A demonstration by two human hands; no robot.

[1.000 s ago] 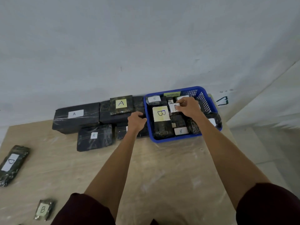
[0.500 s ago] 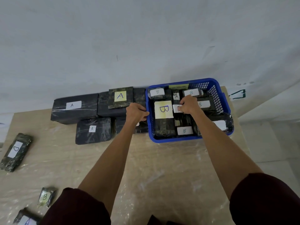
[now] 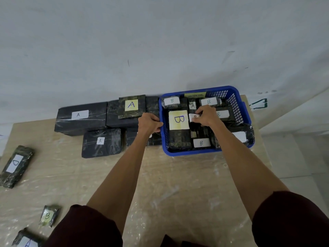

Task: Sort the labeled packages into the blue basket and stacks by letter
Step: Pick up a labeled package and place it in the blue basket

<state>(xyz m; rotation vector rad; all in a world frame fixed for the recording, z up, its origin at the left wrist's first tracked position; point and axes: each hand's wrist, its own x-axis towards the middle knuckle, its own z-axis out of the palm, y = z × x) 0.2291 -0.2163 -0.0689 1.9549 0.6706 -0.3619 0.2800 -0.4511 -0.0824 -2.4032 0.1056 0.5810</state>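
Gripping the blue basket by its left rim with the left hand, fingers curled over it, while the right hand pinches a small white-labelled package inside.

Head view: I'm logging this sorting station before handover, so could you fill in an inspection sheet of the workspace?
Surface: pale table with a shiny, wrinkled covering.
Job's things: blue basket holds several B packages and one A package. Black A packages are stacked to its left. A D package, a small B package and a half-seen package lie loose near the table's left edge.
Clutter: nothing seen.
Hands: left hand grips the basket's left rim. The right hand pinches a small white-labelled package inside the basket.
Cables: nothing seen.
Surroundings: white wall behind, pale floor at right.
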